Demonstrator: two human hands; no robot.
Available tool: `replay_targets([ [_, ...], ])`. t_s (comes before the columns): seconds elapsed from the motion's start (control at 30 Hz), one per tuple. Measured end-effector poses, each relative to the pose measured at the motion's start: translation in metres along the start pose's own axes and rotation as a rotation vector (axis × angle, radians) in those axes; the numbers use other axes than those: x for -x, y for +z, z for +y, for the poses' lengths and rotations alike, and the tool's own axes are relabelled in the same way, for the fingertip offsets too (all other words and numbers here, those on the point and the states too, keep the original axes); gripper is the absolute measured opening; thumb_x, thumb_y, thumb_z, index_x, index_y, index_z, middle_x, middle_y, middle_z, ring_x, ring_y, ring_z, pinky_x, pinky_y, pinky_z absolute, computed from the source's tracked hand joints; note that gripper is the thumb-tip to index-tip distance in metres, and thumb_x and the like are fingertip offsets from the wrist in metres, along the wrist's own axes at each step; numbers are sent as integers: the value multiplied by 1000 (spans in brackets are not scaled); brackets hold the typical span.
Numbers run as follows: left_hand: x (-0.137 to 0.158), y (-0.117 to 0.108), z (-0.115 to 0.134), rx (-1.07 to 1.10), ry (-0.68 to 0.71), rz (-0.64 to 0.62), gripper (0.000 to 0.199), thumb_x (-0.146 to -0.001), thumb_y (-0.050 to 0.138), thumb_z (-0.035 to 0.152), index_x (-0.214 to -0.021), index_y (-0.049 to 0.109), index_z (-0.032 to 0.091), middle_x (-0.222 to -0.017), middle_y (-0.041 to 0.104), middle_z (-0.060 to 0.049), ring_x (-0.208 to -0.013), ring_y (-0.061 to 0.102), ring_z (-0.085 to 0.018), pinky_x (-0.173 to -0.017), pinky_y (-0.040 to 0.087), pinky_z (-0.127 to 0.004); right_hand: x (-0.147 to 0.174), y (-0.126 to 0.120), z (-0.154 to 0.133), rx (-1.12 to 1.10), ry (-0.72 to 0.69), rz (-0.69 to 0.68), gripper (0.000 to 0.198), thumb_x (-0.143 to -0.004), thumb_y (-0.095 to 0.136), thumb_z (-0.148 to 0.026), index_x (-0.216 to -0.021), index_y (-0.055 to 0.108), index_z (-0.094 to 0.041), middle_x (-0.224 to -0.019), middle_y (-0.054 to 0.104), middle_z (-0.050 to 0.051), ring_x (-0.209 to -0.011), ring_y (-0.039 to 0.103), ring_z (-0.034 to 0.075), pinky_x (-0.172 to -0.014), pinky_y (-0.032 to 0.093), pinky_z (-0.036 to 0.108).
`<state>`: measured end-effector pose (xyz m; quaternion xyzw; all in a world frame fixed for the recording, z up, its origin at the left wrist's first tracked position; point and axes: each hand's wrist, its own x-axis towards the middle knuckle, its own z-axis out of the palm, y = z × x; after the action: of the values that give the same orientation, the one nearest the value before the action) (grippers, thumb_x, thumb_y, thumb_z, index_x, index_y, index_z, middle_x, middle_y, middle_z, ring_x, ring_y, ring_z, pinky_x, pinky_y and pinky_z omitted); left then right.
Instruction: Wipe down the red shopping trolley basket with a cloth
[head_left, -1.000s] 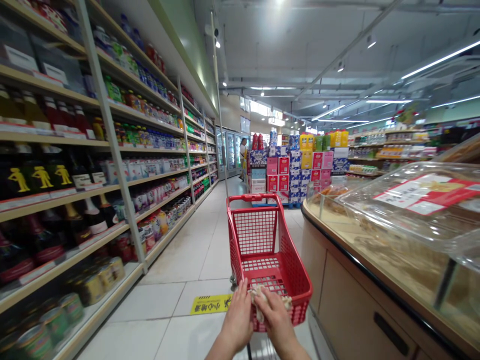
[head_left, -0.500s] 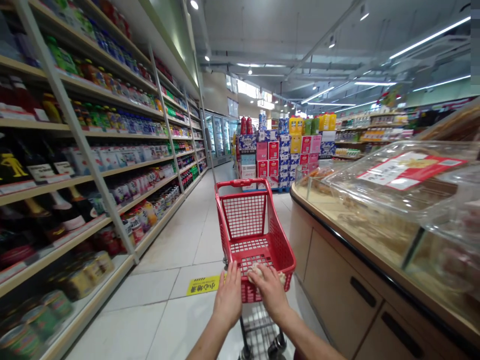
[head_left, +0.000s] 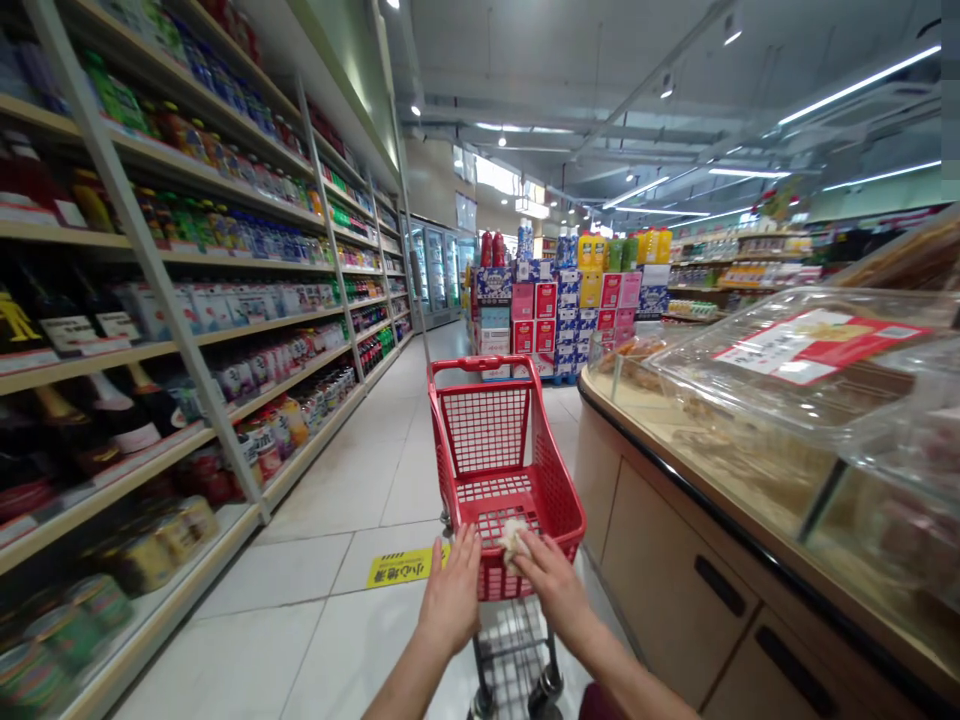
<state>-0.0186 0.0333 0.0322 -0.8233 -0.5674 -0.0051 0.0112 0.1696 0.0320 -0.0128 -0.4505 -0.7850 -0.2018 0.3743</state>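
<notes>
A red plastic shopping cart (head_left: pixel 559 500) stands right in front of me, its basket holed like a grid. My right hand (head_left: pixel 551 578) is at the near rim, fingers closed on a crumpled off-white cloth (head_left: pixel 514 540) that touches the rim. My left hand (head_left: pixel 452 590) is at the near left corner of the basket, palm down with the fingers stretched out; its contact with the rim is partly hidden. Below the basket, the cart's metal lower frame (head_left: pixel 517 645) and dark wheels show between my forearms.
Tall drink shelves (head_left: pixel 292 340) line the left. A counter (head_left: pixel 645 540) with clear plastic covers (head_left: pixel 750 400) runs close along the right. Stacked boxes (head_left: pixel 545 330) stand ahead, with glass-door fridges (head_left: pixel 435 270) beyond. A yellow floor sticker (head_left: pixel 401 568) lies left of the cart.
The cloth, earlier partly spread under my right hand along the rim, is now bunched at its fingertips, and that hand has shifted slightly. My left hand has stayed at the corner.
</notes>
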Motion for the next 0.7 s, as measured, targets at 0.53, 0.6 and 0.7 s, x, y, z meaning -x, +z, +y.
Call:
replay_targets([
  [0.53, -2, 9, 11, 171, -35, -41, 74, -62, 38, 21, -133, 18, 10, -143, 8, -7, -131, 1, -21, -105, 3, -47, 17, -1, 51, 256, 19, 127, 37, -75, 32, -6, -95, 60, -21, -106, 61, 8, -95, 58, 20, -80, 47, 36],
  [0.6, -2, 8, 14, 165, -52, -37, 76, -61, 40, 21, -133, 18, 10, -143, 7, -6, -131, 1, -22, -105, 4, -47, 16, 2, 40, 255, 26, 113, 37, -75, 33, -6, -95, 60, -21, -108, 60, 9, -96, 57, 21, -79, 47, 37],
  [0.7, -2, 8, 16, 153, -60, -27, 72, -62, 37, 19, -132, 22, 12, -143, 8, -5, -131, 2, -21, -105, 3, -47, 7, 14, 15, 147, -70, 83, 33, -76, 38, -8, -97, 59, -23, -111, 59, 7, -100, 55, 20, -81, 46, 34],
])
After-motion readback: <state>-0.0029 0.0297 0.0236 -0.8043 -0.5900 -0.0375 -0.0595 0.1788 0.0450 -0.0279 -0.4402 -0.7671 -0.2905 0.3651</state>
